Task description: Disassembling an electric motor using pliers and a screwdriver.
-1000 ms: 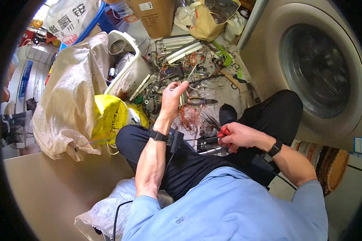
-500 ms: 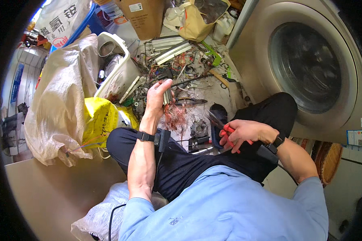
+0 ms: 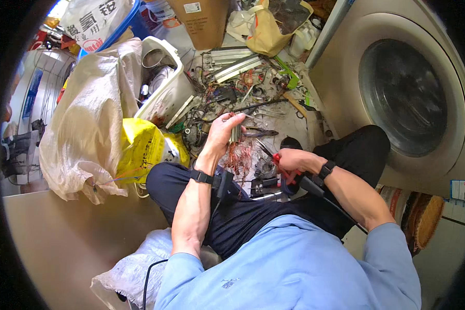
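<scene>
My left hand [image 3: 225, 133] is closed round a grey, ridged metal piece [image 3: 235, 134] above the littered floor. A tangle of thin reddish wire [image 3: 239, 157] shows right below it; I cannot tell whether the wire hangs from the piece or lies on the floor. Over my right knee, my right hand [image 3: 296, 161] is wrapped round a red-handled hand cutter [image 3: 285, 178]. Its dark jaws point up and left, toward the left hand, and are apart from the metal piece. Dark-jawed pliers [image 3: 262, 133] lie on the floor just beyond.
Scrap parts and metal strips [image 3: 238, 68] cover the floor ahead. A white bin [image 3: 163, 101], a yellow bag [image 3: 144, 150] and a beige sack [image 3: 85, 119] stand at left. A washing machine [image 3: 341, 88] borders the right; a cardboard box [image 3: 204, 26] stands behind.
The right hand has moved left with the cutter, nearer the left hand, and has turned so its back faces up. The left hand still grips the metal piece. The whole view has shifted slightly.
</scene>
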Available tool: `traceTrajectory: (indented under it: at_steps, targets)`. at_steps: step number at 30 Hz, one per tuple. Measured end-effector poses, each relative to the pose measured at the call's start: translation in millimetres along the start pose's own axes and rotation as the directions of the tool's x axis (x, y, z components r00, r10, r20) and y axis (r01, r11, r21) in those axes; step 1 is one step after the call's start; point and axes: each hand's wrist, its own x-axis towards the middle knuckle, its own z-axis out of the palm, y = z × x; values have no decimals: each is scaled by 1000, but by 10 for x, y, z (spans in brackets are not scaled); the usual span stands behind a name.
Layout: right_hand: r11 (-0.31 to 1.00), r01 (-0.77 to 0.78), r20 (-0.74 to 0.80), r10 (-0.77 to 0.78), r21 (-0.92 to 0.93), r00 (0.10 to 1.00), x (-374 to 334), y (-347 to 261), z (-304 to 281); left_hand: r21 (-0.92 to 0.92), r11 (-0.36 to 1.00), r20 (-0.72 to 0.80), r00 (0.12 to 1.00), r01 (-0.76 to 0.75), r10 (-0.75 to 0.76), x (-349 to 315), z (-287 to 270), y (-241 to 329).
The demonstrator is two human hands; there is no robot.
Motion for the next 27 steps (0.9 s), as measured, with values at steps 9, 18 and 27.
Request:
traceTrajectory:
  at_steps: [9,18,27]
  targets:
    - [935,203,-11,-215,-290,977,-931,-272,-129,-149,989,25,1000,15,-11,-8,-26,87]
    - [888,363,69,-359,-282,931,-826,-398,-74,-85,996,137,990,1,11,-42,185,37]
    - [808,402,70,-414,-430,908,-796,-381,-85,337,934,99,991,-120,92,-71,279,-10]
